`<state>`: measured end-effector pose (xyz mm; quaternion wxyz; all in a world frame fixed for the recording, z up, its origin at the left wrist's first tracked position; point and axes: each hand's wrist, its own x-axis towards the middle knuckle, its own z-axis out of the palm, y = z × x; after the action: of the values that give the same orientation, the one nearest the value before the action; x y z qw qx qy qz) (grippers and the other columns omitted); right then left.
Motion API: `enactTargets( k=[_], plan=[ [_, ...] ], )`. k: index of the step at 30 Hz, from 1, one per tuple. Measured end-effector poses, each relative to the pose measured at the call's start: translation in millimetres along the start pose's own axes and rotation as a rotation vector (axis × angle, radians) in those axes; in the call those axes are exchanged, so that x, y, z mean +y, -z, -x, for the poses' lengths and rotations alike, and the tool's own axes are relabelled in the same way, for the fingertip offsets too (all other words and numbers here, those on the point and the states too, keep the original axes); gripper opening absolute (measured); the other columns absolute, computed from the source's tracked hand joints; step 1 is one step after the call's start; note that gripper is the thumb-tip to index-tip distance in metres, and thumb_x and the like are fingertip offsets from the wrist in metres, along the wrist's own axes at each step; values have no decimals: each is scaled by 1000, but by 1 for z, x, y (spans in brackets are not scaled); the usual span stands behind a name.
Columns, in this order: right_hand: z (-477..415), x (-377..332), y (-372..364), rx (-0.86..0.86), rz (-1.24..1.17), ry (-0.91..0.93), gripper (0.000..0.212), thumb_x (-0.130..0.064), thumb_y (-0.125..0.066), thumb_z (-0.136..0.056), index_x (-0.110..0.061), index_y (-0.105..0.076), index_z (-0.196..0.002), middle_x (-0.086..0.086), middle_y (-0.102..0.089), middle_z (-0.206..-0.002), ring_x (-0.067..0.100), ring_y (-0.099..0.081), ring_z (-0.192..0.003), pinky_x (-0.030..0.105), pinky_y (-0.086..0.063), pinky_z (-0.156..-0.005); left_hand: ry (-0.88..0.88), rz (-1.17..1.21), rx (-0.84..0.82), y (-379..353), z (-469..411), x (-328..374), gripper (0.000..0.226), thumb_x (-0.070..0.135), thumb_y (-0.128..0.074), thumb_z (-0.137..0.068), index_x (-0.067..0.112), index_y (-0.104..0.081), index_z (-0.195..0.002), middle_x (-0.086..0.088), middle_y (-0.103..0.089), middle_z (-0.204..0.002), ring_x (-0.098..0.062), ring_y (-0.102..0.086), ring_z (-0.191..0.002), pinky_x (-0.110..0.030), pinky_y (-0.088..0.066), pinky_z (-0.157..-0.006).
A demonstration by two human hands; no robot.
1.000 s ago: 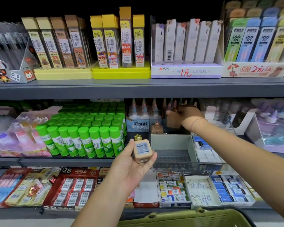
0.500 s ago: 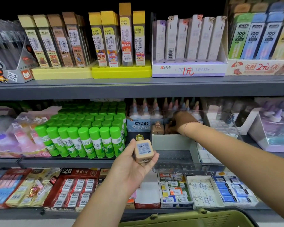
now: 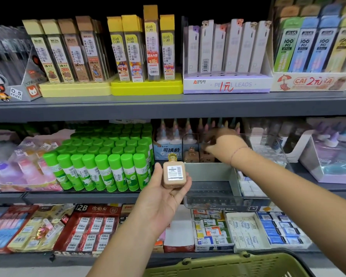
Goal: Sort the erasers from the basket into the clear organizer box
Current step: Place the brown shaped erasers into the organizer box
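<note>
- Two tan bottle-shaped erasers (image 3: 191, 156) stand upright side by side in the rear compartment of the clear organizer box (image 3: 208, 202). The box sits on the middle shelf (image 3: 88, 197), just right of the green glue sticks (image 3: 100, 168).
- Right hand (image 3: 223, 146) reaches over the box's grey divider (image 3: 206, 171) and hovers at those erasers, fingers bent downward. Motion blur hides whether they pinch anything, so I cannot tell.
- Left hand (image 3: 164, 200) is raised in front of the shelf, thumb and fingers curled round a third eraser (image 3: 173, 174) (gold cap up, barcode label toward the camera).
- Step in hand, as I judge it: placing or straightening pieces in the back row, with one more queued.
- Next move likely calls for passing the held eraser to the right hand, or lifting it over the divider. It should then be set upright beside the pair without tipping them.
- Green basket (image 3: 228, 264) lies at the frame's bottom edge; its contents are out of view.
</note>
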<state>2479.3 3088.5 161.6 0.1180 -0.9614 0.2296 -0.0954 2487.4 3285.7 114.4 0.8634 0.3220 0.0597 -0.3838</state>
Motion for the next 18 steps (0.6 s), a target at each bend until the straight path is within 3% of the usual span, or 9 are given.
enactTargets(
  k=[1,3,5,8,10,12,15,18],
  plan=[
    [11,-7,4,39,-200,58,27,-41,-59,-89,-17,-69,-97,8,-68,-100,19,-63,-92,26,-46,-73,-26,-21,0,0,-1,-2,38,30,-50,-96,0,-60,-116,-24,-66,-115,-32,-63,-108,-45,-58,-81],
    [31,-25,11,-103,-601,93,35,-50,-61,-85,-16,-64,-76,3,-64,-67,8,-52,-50,16,-38,-47,-126,-173,-3,0,-3,-6,29,23,-52,-95,10,-62,-119,-16,-69,-114,-25,-64,-108,-37,-55,-83],
    [39,-36,11,-217,-747,62,43,-53,-62,-83,-15,-57,-64,1,-55,-53,8,-37,-36,15,-29,-36,-277,-402,-14,0,-3,-11,31,17,-57,-91,19,-61,-122,-5,-69,-116,-15,-65,-106,-29,-53,-87],
    [39,-34,9,-284,-710,28,43,-48,-67,-82,-13,-57,-59,0,-52,-48,9,-37,-38,18,-29,-37,-483,-716,-37,-2,1,-16,38,12,-70,-84,32,-60,-115,12,-71,-107,1,-66,-98,-15,-51,-77],
    [37,-29,10,-324,-697,33,35,-37,-71,-81,-12,-60,-59,2,-56,-50,9,-42,-39,18,-35,-38,-538,-803,-46,-2,2,-17,46,10,-75,-79,33,-58,-115,18,-71,-103,5,-65,-94,-10,-50,-72],
    [31,-22,15,-329,-700,49,24,-26,-73,-81,-11,-63,-66,1,-62,-51,6,-51,-40,18,-45,-41,-545,-859,-18,-1,1,-18,51,16,-74,-81,33,-53,-123,16,-67,-114,5,-62,-103,-12,-49,-80],
    [13,-8,26,-151,-528,50,16,-23,-77,-78,-18,-62,-79,5,-70,-70,12,-63,-54,23,-55,-63,-442,-1081,81,7,-4,-20,58,37,-60,-91,34,-35,-144,13,-41,-147,-5,-40,-132,-27,-33,-106],
    [-3,2,30,-79,-353,108,16,-25,-76,-78,-23,-64,-88,1,-70,-92,16,-65,-76,24,-53,-76,-221,-1089,81,14,-8,-25,59,35,-49,-98,32,-23,-151,8,-29,-155,-10,-31,-139,-27,-25,-107]
  ],
)
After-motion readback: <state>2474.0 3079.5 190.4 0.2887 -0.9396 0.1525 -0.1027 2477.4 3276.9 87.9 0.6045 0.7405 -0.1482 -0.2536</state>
